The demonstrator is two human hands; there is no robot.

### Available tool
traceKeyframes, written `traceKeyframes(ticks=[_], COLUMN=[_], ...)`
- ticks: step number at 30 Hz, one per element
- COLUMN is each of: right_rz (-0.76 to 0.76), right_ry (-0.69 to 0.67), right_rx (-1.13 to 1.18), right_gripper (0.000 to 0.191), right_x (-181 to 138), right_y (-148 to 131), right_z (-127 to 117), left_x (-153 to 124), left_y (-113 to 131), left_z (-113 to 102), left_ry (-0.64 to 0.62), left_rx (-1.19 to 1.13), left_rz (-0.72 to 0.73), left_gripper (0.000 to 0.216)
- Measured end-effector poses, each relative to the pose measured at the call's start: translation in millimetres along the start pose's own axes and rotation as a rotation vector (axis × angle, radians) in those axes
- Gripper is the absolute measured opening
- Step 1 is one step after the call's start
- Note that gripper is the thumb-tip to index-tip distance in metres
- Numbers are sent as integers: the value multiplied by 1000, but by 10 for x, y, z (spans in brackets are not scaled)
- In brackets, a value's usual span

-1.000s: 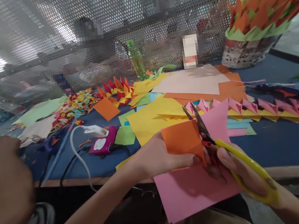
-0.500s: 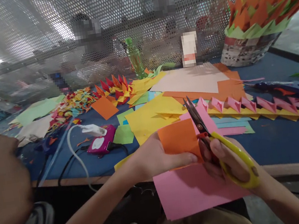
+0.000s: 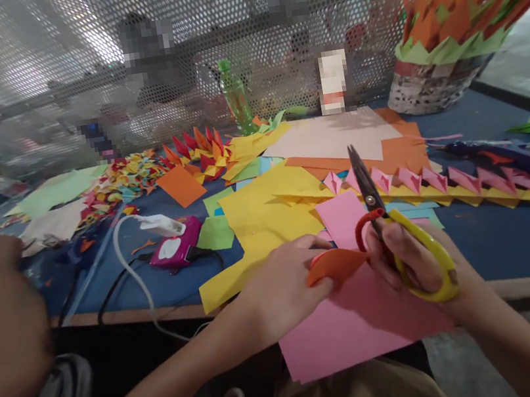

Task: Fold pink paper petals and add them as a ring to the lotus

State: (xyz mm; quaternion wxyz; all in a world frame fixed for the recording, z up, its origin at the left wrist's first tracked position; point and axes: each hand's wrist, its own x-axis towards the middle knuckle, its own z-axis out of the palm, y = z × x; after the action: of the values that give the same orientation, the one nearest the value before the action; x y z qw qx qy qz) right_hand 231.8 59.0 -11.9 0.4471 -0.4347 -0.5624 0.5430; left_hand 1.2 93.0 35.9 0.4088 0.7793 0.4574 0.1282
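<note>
Left hand (image 3: 283,287) pinches orange paper (image 3: 337,264), right hand (image 3: 414,257) scissors (image 3: 368,191).

There is one pair of yellow-handled metal scissors (image 3: 371,199), one small curled orange paper piece (image 3: 335,265) and one green plastic bottle (image 3: 236,100).

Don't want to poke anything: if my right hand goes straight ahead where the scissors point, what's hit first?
Likely the row of pink folded points just beyond the scissors in your right hand, though depth is unclear and the blades may pass above it.
</note>
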Motion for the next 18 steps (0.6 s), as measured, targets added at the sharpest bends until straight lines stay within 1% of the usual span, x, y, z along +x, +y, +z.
traceKeyframes(ticks=[2,3,5,6,7,9,10,11,12,13,14,16,18], right_rz=[-38,-63,-103,-108,-101,-77,-62,-43,-23,-14,-16,-30,-60], right_ry=[34,61,120,143,162,240,264,279,281,288,291,297,294], right_rx=[-85,-176,-437,-635,-756,-897,-959,-1007,-1043,-1064,-1074,-1076,-1059], right_gripper=[49,50,53,55,53,41,41,40,33,27,26,29,34], right_x=[-26,-28,11,54,114,281,385,502,630,766,908,1190,1432], right_y=[-64,-107,-211,-267,-320,-408,-440,-465,-483,-496,-507,-521,-519], right_z=[-148,-246,-506,-675,-873,-1344,-1602,-1861,-2109,-2336,-2532,-2822,-2976], left_x=[11,18,29,33,35,31,26,21,17,16,16,26,41], left_y=[22,35,62,74,84,97,98,95,89,80,69,46,29], left_z=[3,4,7,7,5,0,-2,-4,-4,-3,-1,3,3], left_ry=[-18,-31,-55,-67,-78,-96,-102,-106,-108,-104,-98,-91,-104], left_rx=[17,30,67,91,115,145,149,148,145,144,144,141,130], left_rz=[14,13,-25,-55,-83,-112,-115,-117,-120,-125,-132,-132,-117], left_gripper=[30,29,25,22,20,19,19,19,20,20,20,21,24])
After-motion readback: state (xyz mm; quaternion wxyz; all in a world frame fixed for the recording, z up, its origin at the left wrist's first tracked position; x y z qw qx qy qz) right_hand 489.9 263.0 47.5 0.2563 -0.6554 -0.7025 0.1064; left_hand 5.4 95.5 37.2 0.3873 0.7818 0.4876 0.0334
